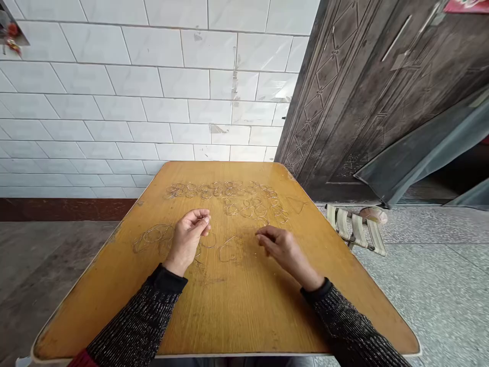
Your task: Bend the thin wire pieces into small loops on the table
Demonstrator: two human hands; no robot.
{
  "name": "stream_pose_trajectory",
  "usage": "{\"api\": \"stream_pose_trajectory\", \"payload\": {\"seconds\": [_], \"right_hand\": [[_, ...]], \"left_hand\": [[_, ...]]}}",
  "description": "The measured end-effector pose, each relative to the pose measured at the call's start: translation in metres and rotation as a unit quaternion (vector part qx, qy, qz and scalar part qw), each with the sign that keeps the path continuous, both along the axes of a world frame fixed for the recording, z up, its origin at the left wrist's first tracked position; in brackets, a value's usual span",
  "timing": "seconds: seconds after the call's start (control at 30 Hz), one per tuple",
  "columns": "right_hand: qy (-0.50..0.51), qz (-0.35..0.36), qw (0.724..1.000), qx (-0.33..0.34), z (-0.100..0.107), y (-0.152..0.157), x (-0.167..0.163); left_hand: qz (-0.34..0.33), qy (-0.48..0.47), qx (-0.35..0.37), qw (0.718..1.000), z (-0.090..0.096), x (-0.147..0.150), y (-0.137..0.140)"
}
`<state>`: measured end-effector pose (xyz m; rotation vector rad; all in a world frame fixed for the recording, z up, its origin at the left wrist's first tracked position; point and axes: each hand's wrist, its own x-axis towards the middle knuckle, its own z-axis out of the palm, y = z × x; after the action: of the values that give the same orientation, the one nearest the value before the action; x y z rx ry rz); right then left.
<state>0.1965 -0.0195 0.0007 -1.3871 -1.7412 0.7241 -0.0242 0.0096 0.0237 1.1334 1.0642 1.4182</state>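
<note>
My left hand (189, 237) is raised a little over the table, thumb and forefinger pinched together. Whatever may be in that pinch is too small to see. Partly behind this hand lie several thin loops that look like wire (153, 235). My right hand (284, 250) is also closed, its fingertips together and pointing left. I cannot make out what, if anything, is between them. Between the hands, a single curved thin strand (226, 251) rests on the wood. Farther back, rows of flower-like wire loops (229, 189) spread across the tabletop.
The yellow wooden table (237, 311) has rounded corners and a pale edge. Its far side is near a white tiled wall (153, 107). On the right are a dark carved door (344, 102), a grey-blue curtain (424, 153) and a striped folding stool (357, 229).
</note>
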Motion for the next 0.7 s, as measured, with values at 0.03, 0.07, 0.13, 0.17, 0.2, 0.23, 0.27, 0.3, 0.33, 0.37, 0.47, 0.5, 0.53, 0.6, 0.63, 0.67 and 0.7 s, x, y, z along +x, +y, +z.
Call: {"api": "stream_pose_trajectory", "payload": {"seconds": [0.03, 0.07, 0.13, 0.17, 0.2, 0.23, 0.27, 0.3, 0.33, 0.37, 0.47, 0.5, 0.53, 0.6, 0.63, 0.67, 0.7], "right_hand": [[-0.044, 0.034, 0.998, 0.009, 0.0, 0.002, -0.009], [-0.094, 0.05, 0.994, 0.039, -0.001, 0.005, -0.017], [-0.2, 0.06, 0.973, 0.096, -0.002, 0.011, -0.031], [-0.258, 0.061, 0.958, 0.108, -0.002, 0.015, -0.036], [-0.322, 0.063, 0.938, 0.111, -0.003, 0.018, -0.041], [-0.386, 0.068, 0.913, 0.113, -0.004, 0.021, -0.045], [-0.439, 0.077, 0.888, 0.114, -0.005, 0.024, -0.047], [-0.477, 0.085, 0.867, 0.115, -0.006, 0.026, -0.049], [-0.502, 0.094, 0.852, 0.117, -0.006, 0.027, -0.051], [-0.513, 0.1, 0.844, 0.119, -0.006, 0.028, -0.051], [-0.518, 0.112, 0.838, 0.131, -0.005, 0.025, -0.052], [-0.521, 0.115, 0.834, 0.142, -0.005, 0.024, -0.051], [-0.523, 0.116, 0.829, 0.159, -0.004, 0.022, -0.05], [-0.523, 0.113, 0.821, 0.198, 0.0, 0.018, -0.047], [-0.52, 0.109, 0.819, 0.217, 0.001, 0.017, -0.046], [-0.514, 0.104, 0.819, 0.232, 0.003, 0.015, -0.044], [-0.507, 0.099, 0.821, 0.244, 0.005, 0.014, -0.042]], "left_hand": [[0.009, 0.009, 0.004, 1.0, -0.002, -0.001, 0.002], [0.013, 0.018, 0.008, 1.0, -0.004, -0.002, 0.003], [0.011, 0.041, 0.018, 0.999, -0.008, -0.002, 0.004], [0.005, 0.054, 0.022, 0.998, -0.01, -0.001, 0.004], [-0.001, 0.065, 0.025, 0.998, -0.012, 0.0, 0.004], [-0.008, 0.074, 0.028, 0.997, -0.013, 0.001, 0.003], [-0.015, 0.083, 0.029, 0.996, -0.014, 0.002, 0.002], [-0.022, 0.092, 0.028, 0.995, -0.014, 0.003, 0.001], [-0.027, 0.1, 0.028, 0.994, -0.014, 0.004, 0.0], [-0.03, 0.107, 0.027, 0.993, -0.013, 0.005, -0.001], [-0.044, 0.129, 0.021, 0.99, -0.011, 0.007, -0.004], [-0.05, 0.136, 0.019, 0.989, -0.011, 0.007, -0.005], [-0.055, 0.147, 0.02, 0.987, -0.01, 0.007, -0.005], [-0.059, 0.18, 0.036, 0.981, -0.008, 0.007, -0.006], [-0.063, 0.2, 0.051, 0.976, -0.008, 0.007, -0.007], [-0.075, 0.222, 0.065, 0.97, -0.007, 0.007, -0.007], [-0.095, 0.242, 0.075, 0.963, -0.007, 0.007, -0.008]]}}
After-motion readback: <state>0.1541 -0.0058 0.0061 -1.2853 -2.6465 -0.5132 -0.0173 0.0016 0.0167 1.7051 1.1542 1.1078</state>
